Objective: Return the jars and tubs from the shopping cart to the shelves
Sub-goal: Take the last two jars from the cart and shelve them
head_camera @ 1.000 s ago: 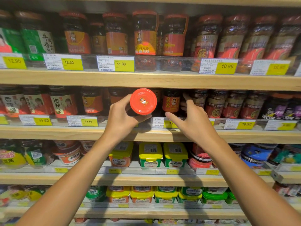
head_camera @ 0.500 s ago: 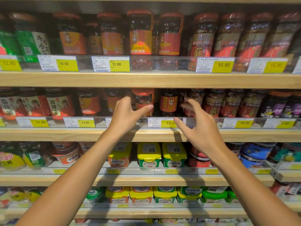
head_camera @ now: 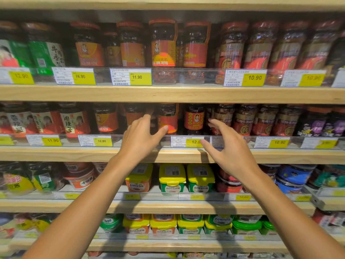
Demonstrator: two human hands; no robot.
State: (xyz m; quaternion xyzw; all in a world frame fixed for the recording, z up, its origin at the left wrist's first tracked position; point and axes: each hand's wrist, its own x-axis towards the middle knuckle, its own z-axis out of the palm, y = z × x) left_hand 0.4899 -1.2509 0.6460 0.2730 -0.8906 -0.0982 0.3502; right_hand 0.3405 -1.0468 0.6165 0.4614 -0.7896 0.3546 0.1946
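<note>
Left hand grip wide, holding nothing; thumb tip touches the jar just ahead on the shelf. Right hand grip wide, empty, right of jar.

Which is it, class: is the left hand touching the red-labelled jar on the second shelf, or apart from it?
Cannot tell. In the head view the left hand is open, its thumb tip overlapping the red-labelled jar, with neither contact nor a gap plain.

Yellow price tags (some blurred) line the clear rail.
</note>
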